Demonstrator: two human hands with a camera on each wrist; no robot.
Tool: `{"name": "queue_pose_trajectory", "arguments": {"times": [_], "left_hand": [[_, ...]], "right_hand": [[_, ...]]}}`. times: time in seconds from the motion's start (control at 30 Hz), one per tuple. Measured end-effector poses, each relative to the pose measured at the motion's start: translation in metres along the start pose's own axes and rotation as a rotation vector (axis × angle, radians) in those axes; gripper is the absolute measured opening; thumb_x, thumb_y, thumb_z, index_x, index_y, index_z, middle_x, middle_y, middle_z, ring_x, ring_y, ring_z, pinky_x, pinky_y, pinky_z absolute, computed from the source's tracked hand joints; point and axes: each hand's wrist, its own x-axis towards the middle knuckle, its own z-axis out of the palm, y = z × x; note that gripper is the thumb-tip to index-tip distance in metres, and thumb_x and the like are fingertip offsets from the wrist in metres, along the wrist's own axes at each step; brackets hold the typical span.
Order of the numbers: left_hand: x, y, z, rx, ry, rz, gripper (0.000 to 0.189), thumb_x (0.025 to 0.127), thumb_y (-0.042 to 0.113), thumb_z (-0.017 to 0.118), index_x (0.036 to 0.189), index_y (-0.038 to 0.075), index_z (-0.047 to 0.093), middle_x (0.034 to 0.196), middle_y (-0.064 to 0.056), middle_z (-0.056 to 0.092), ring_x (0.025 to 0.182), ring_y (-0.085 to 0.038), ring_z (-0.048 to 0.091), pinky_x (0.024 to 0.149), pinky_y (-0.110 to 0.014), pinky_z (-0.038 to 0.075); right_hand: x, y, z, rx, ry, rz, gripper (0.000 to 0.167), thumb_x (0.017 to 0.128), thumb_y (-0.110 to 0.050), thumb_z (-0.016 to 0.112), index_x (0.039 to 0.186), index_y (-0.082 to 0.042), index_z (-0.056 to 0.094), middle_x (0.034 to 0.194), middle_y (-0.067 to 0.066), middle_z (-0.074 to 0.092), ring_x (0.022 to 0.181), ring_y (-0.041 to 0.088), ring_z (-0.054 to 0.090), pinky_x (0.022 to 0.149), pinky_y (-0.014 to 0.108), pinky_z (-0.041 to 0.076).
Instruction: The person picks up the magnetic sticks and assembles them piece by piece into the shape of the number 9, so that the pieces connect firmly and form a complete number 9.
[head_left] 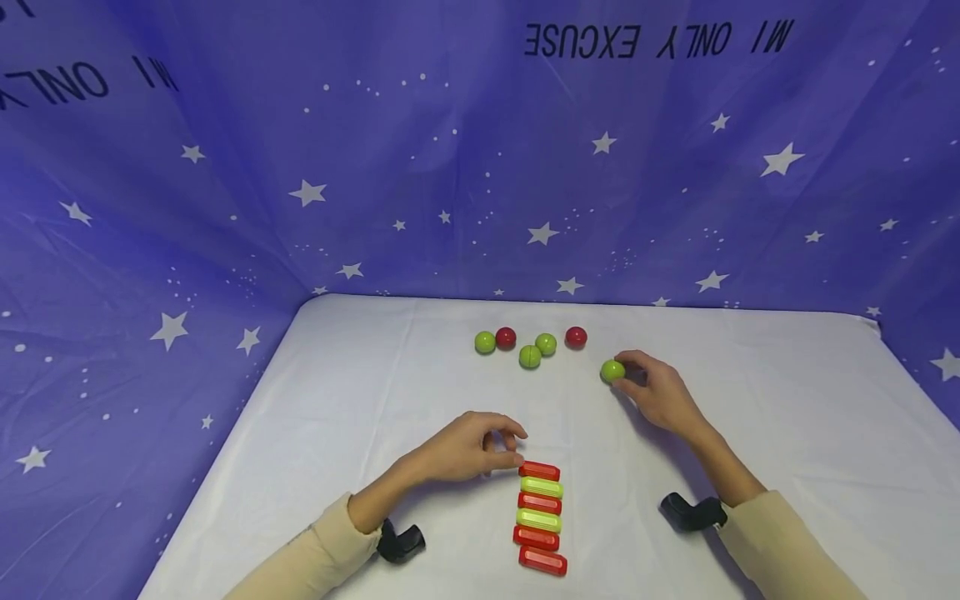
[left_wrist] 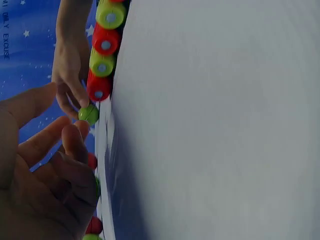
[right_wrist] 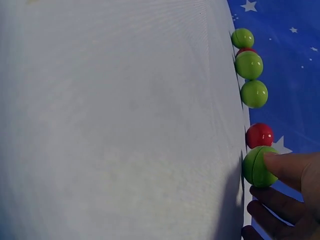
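Observation:
My right hand (head_left: pixel 662 395) pinches a shiny green ball (head_left: pixel 612 372) between thumb and fingers, at the right of the other balls. The right wrist view shows the thumb against this ball (right_wrist: pixel 259 167), which has a seam round it. My left hand (head_left: pixel 467 447) holds nothing; its fingers are loosely bent and its thumb tip is right at the end of the topmost red bar (head_left: pixel 539 472). Below that bar lie several short red and lime-green bars, among them a lime one (head_left: pixel 538 521), side by side in a column. The lowest red bar (head_left: pixel 543 561) lies slightly askew.
Toward the far edge of the white-covered table (head_left: pixel 337 375) lie two red balls, one (head_left: pixel 576 337) nearer the right hand, and several green balls, one (head_left: pixel 529 357) in front. Black curved pieces (head_left: pixel 692 512) sit by both wrists. A blue star-patterned cloth (head_left: pixel 450 150) hangs behind.

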Motion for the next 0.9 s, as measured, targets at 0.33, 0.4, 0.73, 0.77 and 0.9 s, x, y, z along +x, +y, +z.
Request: {"name": "queue_pose_trajectory", "arguments": {"times": [0.33, 0.4, 0.73, 0.77, 0.9], "left_hand": [[0.008, 0.003, 0.011, 0.066, -0.057, 0.025, 0.023, 0.092, 0.023, 0.071, 0.113, 0.013, 0.071, 0.090, 0.016, 0.062, 0.064, -0.001, 0.050, 0.063, -0.020, 0.044], [0.010, 0.004, 0.011, 0.078, -0.059, 0.019, 0.022, 0.093, 0.023, 0.071, 0.112, 0.013, 0.071, 0.089, 0.016, 0.062, 0.065, -0.001, 0.050, 0.065, -0.020, 0.044], [0.014, 0.003, 0.013, 0.129, -0.085, 0.004, 0.020, 0.092, 0.024, 0.072, 0.110, 0.014, 0.074, 0.090, 0.016, 0.062, 0.074, -0.001, 0.053, 0.071, -0.021, 0.046], [0.015, 0.003, 0.013, 0.137, -0.086, 0.008, 0.019, 0.092, 0.024, 0.072, 0.109, 0.014, 0.075, 0.091, 0.016, 0.062, 0.075, -0.001, 0.054, 0.072, -0.021, 0.046], [0.015, 0.002, 0.014, 0.156, -0.090, 0.012, 0.017, 0.092, 0.023, 0.072, 0.106, 0.015, 0.076, 0.090, 0.016, 0.063, 0.078, -0.002, 0.054, 0.073, -0.021, 0.046]], "right_hand": [[0.000, 0.003, 0.001, 0.007, 0.017, 0.012, 0.032, 0.089, -0.004, 0.070, 0.119, 0.002, 0.060, 0.114, 0.023, 0.064, 0.110, 0.041, 0.057, 0.097, 0.056, 0.039], [0.000, 0.003, 0.001, 0.006, 0.019, 0.015, 0.031, 0.089, -0.003, 0.070, 0.119, 0.002, 0.060, 0.114, 0.022, 0.064, 0.110, 0.041, 0.057, 0.097, 0.055, 0.039], [-0.001, 0.001, 0.000, -0.002, 0.017, 0.012, 0.030, 0.089, -0.002, 0.070, 0.118, 0.002, 0.060, 0.110, 0.021, 0.065, 0.102, 0.038, 0.059, 0.092, 0.054, 0.042], [0.000, 0.001, 0.000, -0.001, 0.015, 0.012, 0.031, 0.089, -0.003, 0.070, 0.118, 0.002, 0.060, 0.110, 0.021, 0.065, 0.102, 0.038, 0.059, 0.092, 0.054, 0.042], [0.000, 0.001, 0.000, -0.003, 0.008, 0.016, 0.031, 0.090, -0.003, 0.069, 0.118, 0.002, 0.060, 0.110, 0.021, 0.065, 0.103, 0.038, 0.058, 0.093, 0.054, 0.041]]}}
